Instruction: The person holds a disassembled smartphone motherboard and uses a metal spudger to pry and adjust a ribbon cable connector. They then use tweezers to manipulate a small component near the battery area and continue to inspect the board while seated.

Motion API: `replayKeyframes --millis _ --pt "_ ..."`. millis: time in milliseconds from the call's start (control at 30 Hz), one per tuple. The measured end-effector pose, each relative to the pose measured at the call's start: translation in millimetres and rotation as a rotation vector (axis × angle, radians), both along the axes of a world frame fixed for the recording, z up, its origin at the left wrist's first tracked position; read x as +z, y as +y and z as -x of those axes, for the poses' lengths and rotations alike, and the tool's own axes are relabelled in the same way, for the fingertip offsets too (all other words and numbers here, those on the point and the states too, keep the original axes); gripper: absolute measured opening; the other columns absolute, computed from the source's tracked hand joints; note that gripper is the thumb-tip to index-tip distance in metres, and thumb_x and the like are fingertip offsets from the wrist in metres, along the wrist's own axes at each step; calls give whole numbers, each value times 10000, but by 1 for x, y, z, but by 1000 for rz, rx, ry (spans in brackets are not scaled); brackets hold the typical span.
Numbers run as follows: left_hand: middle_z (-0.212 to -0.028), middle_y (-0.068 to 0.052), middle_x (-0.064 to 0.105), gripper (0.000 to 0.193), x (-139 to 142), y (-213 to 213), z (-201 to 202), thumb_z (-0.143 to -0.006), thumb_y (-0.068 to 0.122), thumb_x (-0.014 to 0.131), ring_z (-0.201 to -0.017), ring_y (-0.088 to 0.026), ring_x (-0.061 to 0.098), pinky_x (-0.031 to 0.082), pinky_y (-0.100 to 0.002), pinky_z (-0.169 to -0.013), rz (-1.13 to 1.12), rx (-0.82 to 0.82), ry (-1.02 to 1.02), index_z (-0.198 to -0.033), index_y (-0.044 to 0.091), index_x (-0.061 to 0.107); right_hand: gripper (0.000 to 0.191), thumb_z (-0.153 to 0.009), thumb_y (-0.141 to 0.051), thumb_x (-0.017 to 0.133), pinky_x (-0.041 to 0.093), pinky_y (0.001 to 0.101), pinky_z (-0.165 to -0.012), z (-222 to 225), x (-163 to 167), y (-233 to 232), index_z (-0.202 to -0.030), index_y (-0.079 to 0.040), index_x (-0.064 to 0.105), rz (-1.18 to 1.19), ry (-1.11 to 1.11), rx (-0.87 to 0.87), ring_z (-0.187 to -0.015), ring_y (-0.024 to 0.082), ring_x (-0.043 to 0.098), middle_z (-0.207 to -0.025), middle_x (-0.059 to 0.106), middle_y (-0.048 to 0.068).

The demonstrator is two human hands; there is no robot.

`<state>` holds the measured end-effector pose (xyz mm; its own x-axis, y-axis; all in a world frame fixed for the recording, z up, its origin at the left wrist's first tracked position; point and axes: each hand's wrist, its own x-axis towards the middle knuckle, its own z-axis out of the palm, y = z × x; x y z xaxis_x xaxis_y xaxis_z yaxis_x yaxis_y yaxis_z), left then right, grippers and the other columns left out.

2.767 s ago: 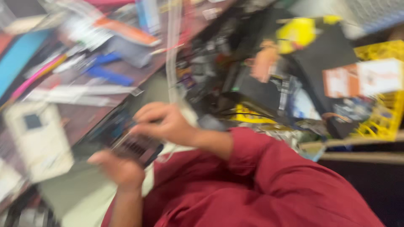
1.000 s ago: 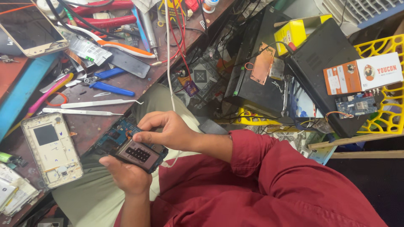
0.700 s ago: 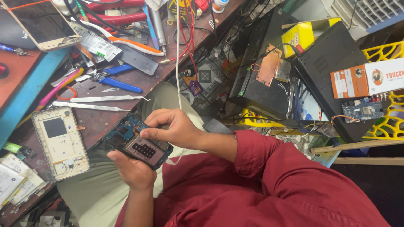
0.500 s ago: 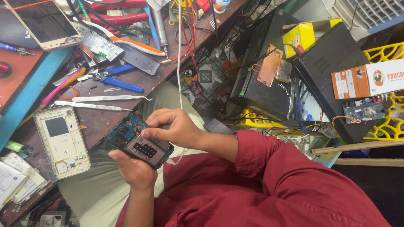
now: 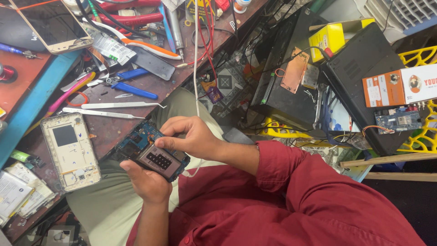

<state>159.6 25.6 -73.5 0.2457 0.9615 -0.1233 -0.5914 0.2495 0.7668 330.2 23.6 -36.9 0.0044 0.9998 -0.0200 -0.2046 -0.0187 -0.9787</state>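
Circuit board (image 5: 136, 143), blue and bare, sits over the person's lap just off the counter (image 5: 114, 125) edge, with a dark component (image 5: 157, 160) on top that looks like a keypad block. Left hand (image 5: 145, 182) cups the board from beneath, fingers curled around it. Right hand (image 5: 191, 136) pinches the component's upper edge, fingers narrow. Just beside, on the counter, lies a white phone frame (image 5: 70, 152); beyond it, metal tweezers (image 5: 104, 109) and blue-handled pliers (image 5: 129, 86).
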Motion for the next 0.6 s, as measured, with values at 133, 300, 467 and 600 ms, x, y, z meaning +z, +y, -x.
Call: replayKeyframes --millis 133,300,467,600 --pt "-1368 -109 579 780 3 1 -2 -1056 678 469 -1264 -240 579 470 -388 -1094 -19 12 42 -1438 -1 501 178 -956 -189 791 532 268 -855 0 -1 0 -997 -15 789 -12 11 0 -972 112 663 -1024 726 52" --pt "-1352 -103 583 763 6 0 -2 -1064 671 461 -1257 -233 581 474 -385 -1086 -32 -14 29 -1430 3 505 177 -956 -180 790 531 263 -835 1 -2 0 -1001 -9 785 3 23 -5 -958 105 657 -1022 721 51" --pt "-1345 -102 587 757 9 2 -3 -1066 666 452 -1257 -230 584 477 -383 -1087 -27 -28 18 -1427 3 508 184 -960 -190 790 527 260 -847 2 0 0 -1000 -10 787 -2 -5 -9 -973 105 653 -1025 724 50" --pt "-1346 -115 601 771 11 4 -5 -1070 678 446 -1261 -240 596 483 -389 -1082 -52 -11 62 -1415 -8 521 196 -954 -203 793 525 262 -823 2 -1 1 -996 -12 788 22 6 -11 -955 104 647 -1016 717 46"
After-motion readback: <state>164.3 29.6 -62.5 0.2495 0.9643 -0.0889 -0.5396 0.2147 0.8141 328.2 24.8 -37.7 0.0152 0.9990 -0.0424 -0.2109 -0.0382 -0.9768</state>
